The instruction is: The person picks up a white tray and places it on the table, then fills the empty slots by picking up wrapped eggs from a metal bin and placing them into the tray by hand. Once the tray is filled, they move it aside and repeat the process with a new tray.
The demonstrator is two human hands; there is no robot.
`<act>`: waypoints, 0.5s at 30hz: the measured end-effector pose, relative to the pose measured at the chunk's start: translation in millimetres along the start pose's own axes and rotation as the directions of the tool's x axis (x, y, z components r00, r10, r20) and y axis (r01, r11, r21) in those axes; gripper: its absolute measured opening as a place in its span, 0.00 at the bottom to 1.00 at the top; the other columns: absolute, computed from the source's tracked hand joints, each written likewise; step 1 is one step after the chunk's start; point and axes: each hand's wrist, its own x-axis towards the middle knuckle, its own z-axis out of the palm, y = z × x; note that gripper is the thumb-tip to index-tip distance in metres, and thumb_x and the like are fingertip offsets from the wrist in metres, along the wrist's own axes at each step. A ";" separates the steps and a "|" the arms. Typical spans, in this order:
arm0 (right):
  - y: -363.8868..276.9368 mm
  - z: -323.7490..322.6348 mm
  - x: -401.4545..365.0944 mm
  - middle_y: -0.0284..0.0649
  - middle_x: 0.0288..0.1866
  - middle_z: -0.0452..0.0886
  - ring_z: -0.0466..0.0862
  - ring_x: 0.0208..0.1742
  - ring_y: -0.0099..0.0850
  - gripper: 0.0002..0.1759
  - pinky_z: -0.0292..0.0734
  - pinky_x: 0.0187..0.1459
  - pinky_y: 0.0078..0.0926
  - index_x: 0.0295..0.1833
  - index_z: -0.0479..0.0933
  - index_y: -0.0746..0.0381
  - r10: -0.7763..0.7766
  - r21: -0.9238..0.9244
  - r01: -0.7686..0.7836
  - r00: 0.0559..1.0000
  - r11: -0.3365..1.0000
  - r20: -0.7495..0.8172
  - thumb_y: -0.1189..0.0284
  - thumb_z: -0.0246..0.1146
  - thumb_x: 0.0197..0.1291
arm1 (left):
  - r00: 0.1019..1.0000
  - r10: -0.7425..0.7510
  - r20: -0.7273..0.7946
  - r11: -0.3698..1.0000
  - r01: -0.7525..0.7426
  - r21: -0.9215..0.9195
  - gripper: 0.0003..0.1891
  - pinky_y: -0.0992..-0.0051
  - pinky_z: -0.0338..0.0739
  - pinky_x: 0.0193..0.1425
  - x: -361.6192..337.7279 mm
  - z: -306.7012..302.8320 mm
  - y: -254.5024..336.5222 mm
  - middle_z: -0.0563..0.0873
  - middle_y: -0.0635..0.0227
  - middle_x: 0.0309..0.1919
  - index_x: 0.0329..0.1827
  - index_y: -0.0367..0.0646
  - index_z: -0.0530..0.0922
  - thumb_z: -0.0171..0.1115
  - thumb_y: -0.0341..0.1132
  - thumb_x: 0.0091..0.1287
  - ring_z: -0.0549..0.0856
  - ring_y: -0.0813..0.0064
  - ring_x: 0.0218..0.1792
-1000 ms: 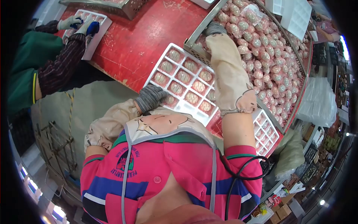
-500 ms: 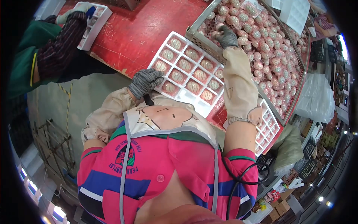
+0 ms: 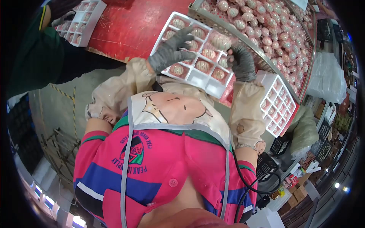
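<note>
A white compartment tray lies tilted on the red table, most of its cells filled with pale striped balls in pinkish wrapping; cells along its near edge are bare. My left hand, in a grey knitted glove, is over the tray's left part with fingers spread, holding nothing visible. At the tray's right side my right hand, gloved in dark grey, curls with its fingertips at a wrapped striped ball. This ball looks larger than those in the cells and appears raised above the tray. Part of the grip is hidden.
A metal-sided bin heaped with wrapped balls stands at the right. Another filled white tray sits below it. At upper left, a co-worker's sleeve reaches beside a filled tray on the red table.
My right hand has come from the bin to the tray's right side with a wrapped ball. My left hand has left the tray's left edge and spread over its cells.
</note>
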 end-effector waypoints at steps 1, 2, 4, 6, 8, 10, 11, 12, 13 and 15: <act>18.9 -1.5 -10.8 0.34 0.25 0.76 0.74 0.18 0.24 0.06 0.74 0.19 0.24 0.33 0.75 0.62 0.073 0.040 -0.073 0.997 0.997 0.003 0.71 0.59 0.57 | 0.994 -0.011 0.111 0.984 0.030 -0.177 0.33 0.80 0.74 0.45 3.3 6.9 -4.3 0.81 0.68 0.46 0.67 0.44 0.64 0.68 0.31 0.58 0.77 0.81 0.43; 38.5 -1.4 -20.6 0.34 0.25 0.76 0.74 0.18 0.24 0.07 0.70 0.17 0.23 0.34 0.75 0.61 0.101 0.073 -0.099 0.994 0.992 -0.034 0.69 0.58 0.58 | 0.976 -0.002 0.216 0.935 0.078 -0.346 0.36 0.82 0.74 0.44 2.2 10.2 -7.8 0.81 0.69 0.45 0.69 0.45 0.61 0.69 0.30 0.57 0.77 0.81 0.43; 60.7 2.3 -44.7 0.36 0.25 0.77 0.73 0.17 0.24 0.08 0.67 0.15 0.22 0.34 0.75 0.62 0.190 0.026 -0.188 0.978 0.982 -0.090 0.69 0.59 0.57 | 0.947 -0.036 0.320 0.982 0.092 -0.162 0.36 0.82 0.74 0.43 -2.6 10.3 -10.3 0.81 0.70 0.42 0.69 0.45 0.62 0.69 0.29 0.57 0.77 0.81 0.41; 76.0 1.9 -65.9 0.36 0.24 0.77 0.73 0.16 0.24 0.08 0.67 0.15 0.22 0.33 0.75 0.63 0.230 -0.010 -0.234 0.964 0.972 -0.137 0.68 0.59 0.57 | 0.899 -0.167 0.404 0.986 0.147 0.081 0.35 0.75 0.78 0.43 -12.3 16.3 -5.8 0.83 0.64 0.42 0.68 0.47 0.62 0.66 0.27 0.57 0.81 0.76 0.40; 89.8 -3.2 -77.7 0.33 0.22 0.76 0.71 0.15 0.21 0.10 0.66 0.15 0.17 0.33 0.75 0.60 0.249 -0.191 -0.289 0.946 0.938 -0.208 0.65 0.60 0.59 | 0.876 -0.224 0.427 0.945 0.088 0.314 0.32 0.71 0.78 0.42 -21.5 19.1 -14.5 0.83 0.60 0.38 0.68 0.48 0.64 0.64 0.31 0.59 0.83 0.69 0.38; 108.4 -8.9 -78.7 0.35 0.22 0.76 0.72 0.14 0.22 0.11 0.66 0.14 0.19 0.34 0.75 0.62 0.262 -0.246 -0.320 0.935 0.915 -0.240 0.64 0.60 0.58 | 0.880 -0.188 0.435 0.786 -0.131 0.604 0.24 0.61 0.77 0.42 -28.9 24.8 -31.0 0.83 0.53 0.34 0.63 0.52 0.70 0.57 0.43 0.63 0.84 0.54 0.34; 114.7 -11.1 -78.2 0.36 0.23 0.77 0.72 0.13 0.22 0.12 0.66 0.13 0.21 0.35 0.75 0.63 0.268 -0.309 -0.345 0.926 0.886 -0.266 0.64 0.61 0.58 | 0.876 -0.192 0.443 0.787 -0.132 0.602 0.24 0.61 0.77 0.42 -29.3 25.3 -38.3 0.83 0.53 0.34 0.63 0.52 0.70 0.57 0.43 0.63 0.84 0.54 0.34; 117.6 -13.8 -76.7 0.38 0.24 0.78 0.77 0.18 0.27 0.14 0.72 0.20 0.24 0.37 0.77 0.62 0.262 -0.462 -0.354 0.931 0.813 -0.253 0.61 0.61 0.59 | 0.867 -0.226 0.444 0.778 -0.113 0.617 0.24 0.63 0.78 0.43 -29.8 26.7 -44.6 0.83 0.54 0.34 0.62 0.52 0.70 0.59 0.39 0.60 0.84 0.57 0.36; 119.6 -17.5 -78.4 0.38 0.24 0.78 0.77 0.18 0.27 0.14 0.72 0.20 0.24 0.37 0.77 0.62 0.264 -0.458 -0.358 0.929 0.814 -0.258 0.61 0.61 0.59 | 0.859 -0.259 0.442 0.768 -0.095 0.633 0.25 0.65 0.78 0.44 -29.3 28.8 -41.2 0.83 0.56 0.35 0.62 0.52 0.71 0.61 0.36 0.58 0.84 0.60 0.38; 124.2 -24.0 -79.9 0.43 0.26 0.80 0.82 0.27 0.36 0.16 0.76 0.29 0.32 0.44 0.77 0.61 -0.318 -0.989 0.127 0.943 0.080 0.096 0.59 0.61 0.59 | 0.856 -0.327 0.400 0.742 -0.031 0.670 0.23 0.65 0.78 0.45 -28.6 31.1 -30.6 0.83 0.56 0.36 0.58 0.51 0.74 0.63 0.37 0.57 0.84 0.59 0.39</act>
